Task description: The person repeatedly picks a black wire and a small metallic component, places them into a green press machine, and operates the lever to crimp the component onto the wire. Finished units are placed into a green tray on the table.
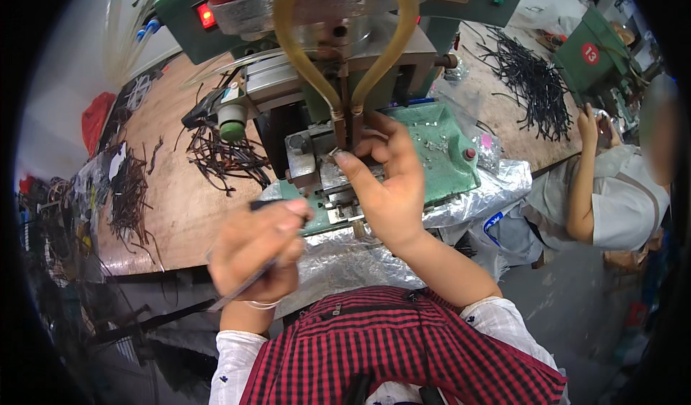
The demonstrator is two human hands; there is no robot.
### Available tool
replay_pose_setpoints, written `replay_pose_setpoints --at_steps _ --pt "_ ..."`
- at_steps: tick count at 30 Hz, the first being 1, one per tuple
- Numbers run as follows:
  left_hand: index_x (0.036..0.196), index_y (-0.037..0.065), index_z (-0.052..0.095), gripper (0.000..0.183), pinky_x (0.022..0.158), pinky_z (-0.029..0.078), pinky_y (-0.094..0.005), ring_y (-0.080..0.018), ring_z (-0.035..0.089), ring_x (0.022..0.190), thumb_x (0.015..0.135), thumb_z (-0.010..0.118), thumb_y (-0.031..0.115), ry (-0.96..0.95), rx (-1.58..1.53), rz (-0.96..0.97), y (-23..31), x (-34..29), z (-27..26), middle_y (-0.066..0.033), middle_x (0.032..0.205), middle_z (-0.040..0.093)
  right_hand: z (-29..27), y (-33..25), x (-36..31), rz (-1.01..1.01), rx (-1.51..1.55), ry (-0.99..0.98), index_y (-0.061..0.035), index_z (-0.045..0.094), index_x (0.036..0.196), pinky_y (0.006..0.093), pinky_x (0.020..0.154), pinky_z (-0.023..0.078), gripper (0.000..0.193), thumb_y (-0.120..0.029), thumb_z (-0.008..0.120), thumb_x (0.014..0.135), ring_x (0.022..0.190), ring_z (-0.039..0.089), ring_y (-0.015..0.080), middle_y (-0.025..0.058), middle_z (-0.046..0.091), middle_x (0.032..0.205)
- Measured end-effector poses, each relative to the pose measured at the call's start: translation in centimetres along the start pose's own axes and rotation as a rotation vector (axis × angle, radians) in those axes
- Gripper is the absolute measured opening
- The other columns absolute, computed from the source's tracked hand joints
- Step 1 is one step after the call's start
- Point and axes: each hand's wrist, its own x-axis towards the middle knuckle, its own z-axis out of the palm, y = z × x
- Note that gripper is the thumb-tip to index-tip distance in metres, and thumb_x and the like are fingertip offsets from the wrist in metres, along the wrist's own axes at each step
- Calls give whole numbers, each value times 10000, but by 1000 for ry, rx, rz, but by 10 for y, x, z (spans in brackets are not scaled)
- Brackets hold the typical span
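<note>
My left hand, smeared by motion, is closed in front of the bench machine. A slim grey metal tool runs along its palm; its exact kind is unclear. Something short and dark shows by the fingertips. At the machine's metal fixture, my right hand has thumb and fingers curled in beside two upright copper-coloured electrodes. A small metal piece shows at the right thumb tip, and the fingers partly hide what lies there. Yellowish hoses loop down to the electrodes.
Black cable pieces lie left of the machine; more bundles sit farther left. Another cable pile is at the back right. Small metal parts are scattered on the green base. At right, a co-worker sits near a green machine.
</note>
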Motion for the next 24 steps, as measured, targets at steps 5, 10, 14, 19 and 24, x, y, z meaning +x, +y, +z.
replay_pose_setpoints --at_steps 5,10,14,19,24 --pt "939 -37 654 150 672 581 -298 -222 710 749 963 680 108 76 -265 -223 12 48 -28 -156 895 725 -70 24 19 -271 -438 175 -14 669 1169 321 902 509 329 -24 714 843 1015 677 203 88 720 1076" --pt "1066 -105 679 132 852 573 -329 -255 723 900 963 602 -75 -67 -115 -141 -21 65 -20 -207 988 732 -152 59 -11 66 -942 76 -18 712 1017 291 901 474 192 -59 750 834 938 669 189 66 732 969" --pt "1070 -57 719 138 816 561 -261 -178 717 867 943 670 -30 -24 97 -68 -28 65 -26 -142 987 749 -140 74 -10 -194 -1045 -40 2 709 910 364 802 521 134 -64 767 808 810 683 291 135 731 921" --pt "979 -72 709 90 677 540 -244 -148 686 750 892 702 -50 40 -58 14 -34 53 -25 -148 913 748 -130 70 3 -128 -1278 -93 -45 706 916 460 850 479 123 -131 712 828 912 618 392 164 670 922" --pt "1038 -75 694 133 670 576 -249 -187 719 749 947 686 22 37 -103 -271 -20 -2 -54 -161 912 747 -143 97 -3 70 -341 168 -4 700 1021 329 804 513 136 -120 663 961 862 662 205 93 713 964"
